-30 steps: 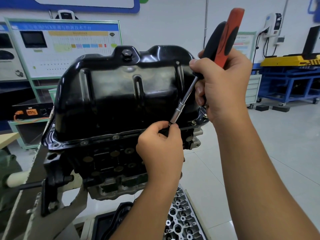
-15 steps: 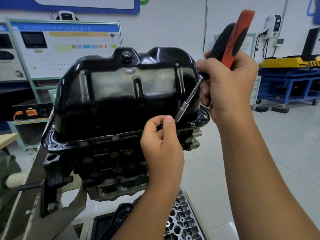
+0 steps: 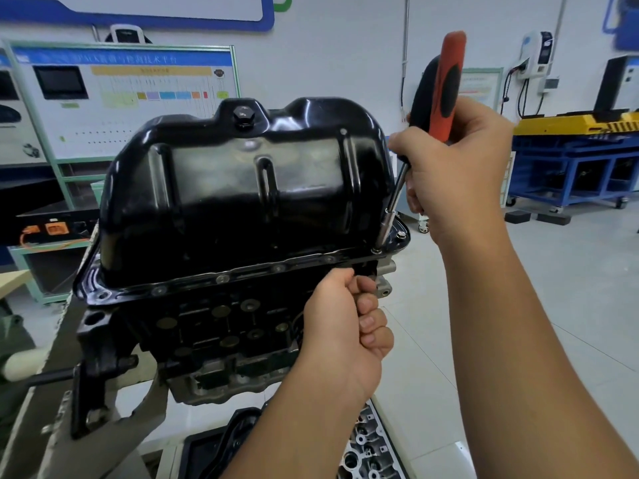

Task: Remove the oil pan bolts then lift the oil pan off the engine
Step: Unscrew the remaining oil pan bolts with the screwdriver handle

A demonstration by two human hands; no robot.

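The black oil pan [image 3: 242, 202] sits upside-up on the engine block [image 3: 221, 326], its flange facing me with several bolts [image 3: 221, 279] along the front edge. My right hand [image 3: 460, 167] grips the red-and-black handle of a nut driver [image 3: 442, 84]. Its socket stands on a bolt [image 3: 377, 249] at the flange's right front corner, and another bolt [image 3: 401, 234] sits just right of it. Just below the flange, my left hand [image 3: 345, 326] is curled into a fist; the small part it pinched earlier is hidden inside.
The engine hangs on a grey stand [image 3: 86, 392] at the left. A cylinder head [image 3: 366, 451] and a black tray lie below my arms. A drain plug [image 3: 243, 115] tops the pan. A blue cart [image 3: 570, 167] stands on the floor at far right.
My left hand pinched something small at the socket tip, pulled away and closed into a fist lower down. My right hand swung the driver right onto the corner bolt.
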